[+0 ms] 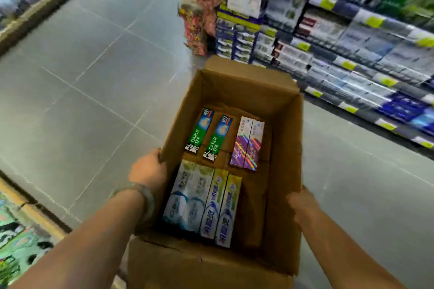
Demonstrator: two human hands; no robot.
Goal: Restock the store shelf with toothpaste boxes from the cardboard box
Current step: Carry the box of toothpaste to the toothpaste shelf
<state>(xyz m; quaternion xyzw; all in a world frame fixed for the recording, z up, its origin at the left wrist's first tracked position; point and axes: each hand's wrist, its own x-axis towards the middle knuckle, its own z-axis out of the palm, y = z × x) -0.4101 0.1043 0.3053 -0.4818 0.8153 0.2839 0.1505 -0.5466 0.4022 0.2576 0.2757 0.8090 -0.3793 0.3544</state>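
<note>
- A grey tiled floor [82,65] is seen to the left of and beyond the cardboard box [284,148].
- The store shelf [352,54], blurred and packed with rows of boxed goods, is seen beyond and to the right of the cardboard box; a strip of floor lies between them.
- A rack of colourful hanging packs [197,7] is seen beyond the far end of the cardboard box, at the shelf's end.
- Green patterned goods [18,241] are seen low to the left of the cardboard box.
- The cardboard box is held open-topped, its far flap raised toward the shelf.
- 8 packs lie flat on its bottom: 2 green toothpaste boxes [199,130] and 2 purple toothpaste boxes [246,143] in the far row, 2 white toothpaste boxes [187,195] and 2 yellow-topped toothpaste boxes [223,206] in the near row.
- The left wall's rim is gripped by the left hand [148,168], a bracelet [143,195] on its wrist; the white boxes lie just inside that wall.
- The right hand [304,204] is laid against the outside of the right wall; its finger curl cannot be told.
</note>
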